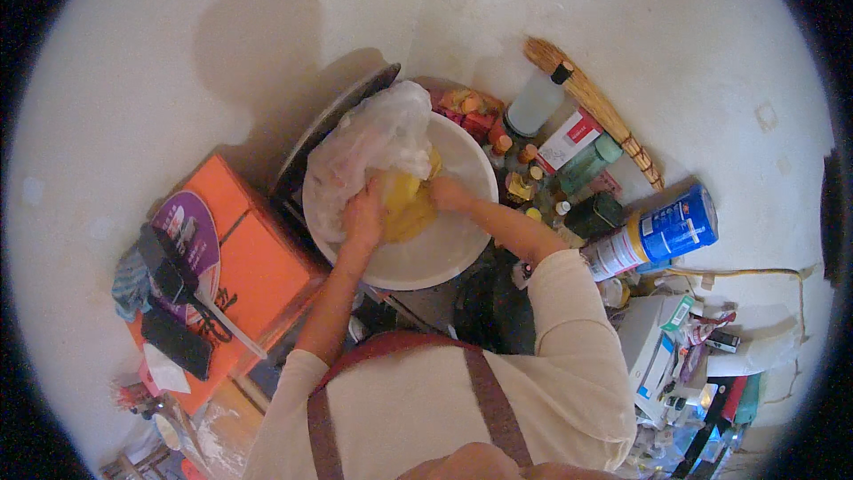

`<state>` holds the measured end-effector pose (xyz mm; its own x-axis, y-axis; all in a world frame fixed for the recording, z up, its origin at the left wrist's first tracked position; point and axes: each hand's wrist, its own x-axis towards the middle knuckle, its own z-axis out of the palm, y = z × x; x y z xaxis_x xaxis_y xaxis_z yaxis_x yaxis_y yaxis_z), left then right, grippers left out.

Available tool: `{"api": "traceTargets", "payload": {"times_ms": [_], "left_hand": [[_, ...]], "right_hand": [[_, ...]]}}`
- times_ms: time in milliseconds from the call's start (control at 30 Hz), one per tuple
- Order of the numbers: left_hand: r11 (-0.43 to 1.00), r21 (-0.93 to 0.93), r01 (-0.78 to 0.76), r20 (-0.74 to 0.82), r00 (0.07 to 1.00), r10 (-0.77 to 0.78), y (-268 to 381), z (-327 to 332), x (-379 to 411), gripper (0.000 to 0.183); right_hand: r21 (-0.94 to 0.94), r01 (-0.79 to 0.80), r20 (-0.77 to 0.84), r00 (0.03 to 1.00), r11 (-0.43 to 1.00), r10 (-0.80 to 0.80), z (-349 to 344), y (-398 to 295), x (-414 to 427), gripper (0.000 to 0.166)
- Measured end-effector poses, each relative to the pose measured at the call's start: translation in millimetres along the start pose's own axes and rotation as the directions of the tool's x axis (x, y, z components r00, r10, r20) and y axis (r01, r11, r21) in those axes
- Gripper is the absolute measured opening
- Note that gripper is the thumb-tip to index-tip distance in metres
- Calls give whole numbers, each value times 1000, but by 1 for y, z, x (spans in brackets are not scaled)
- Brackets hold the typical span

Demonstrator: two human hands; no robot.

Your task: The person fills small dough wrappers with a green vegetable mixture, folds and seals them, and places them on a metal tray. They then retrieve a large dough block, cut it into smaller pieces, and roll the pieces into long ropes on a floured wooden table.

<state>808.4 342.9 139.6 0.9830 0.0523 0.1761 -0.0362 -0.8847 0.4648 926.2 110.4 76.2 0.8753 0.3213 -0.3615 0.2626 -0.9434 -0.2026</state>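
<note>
A wide white basin [460, 240] lies before me, with a yellow dough-like mass [406, 213] in it. A crumpled clear plastic bag [380, 127] covers the basin's upper left part and touches the mass. My left hand [364, 213] grips the bag's lower edge beside the yellow mass. My right hand [451, 193] is at the right side of the mass, its fingers curled and partly blurred; whether it pinches the mass or the bag I cannot tell.
An orange box [266, 247] bearing a purple round fan [200, 247] and a dark phone [176, 340] stands at left. Several bottles, a blue-and-white canister [676, 223] and a straw brush [600, 107] crowd the right. A dark round lid [333, 107] leans behind the basin.
</note>
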Motion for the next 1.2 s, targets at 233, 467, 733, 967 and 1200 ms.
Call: {"api": "traceTargets", "payload": {"times_ms": [233, 467, 733, 967, 1200], "left_hand": [[971, -130, -201, -334, 931, 148, 28, -32, -19, 66], [811, -568, 140, -273, 898, -346, -5, -34, 40, 31], [857, -506, 98, -567, 711, -416, -15, -24, 44, 31], [733, -675, -82, -572, 686, -449, -34, -32, 25, 35], [731, -683, -3, -497, 735, -461, -16, -30, 25, 35]], "right_hand": [[723, 232, 67, 914, 651, -401, -115, -81, 8, 38], [954, 265, -111, 743, 137, -660, -186, -120, -3, 41], [-225, 446, 224, 889, 866, -399, -94, -18, 61, 42], [355, 90, -381, 923, 930, 56, -32, -67, 67, 56], [518, 187, -124, 982, 835, -143, -66, -59, 55, 51]]}}
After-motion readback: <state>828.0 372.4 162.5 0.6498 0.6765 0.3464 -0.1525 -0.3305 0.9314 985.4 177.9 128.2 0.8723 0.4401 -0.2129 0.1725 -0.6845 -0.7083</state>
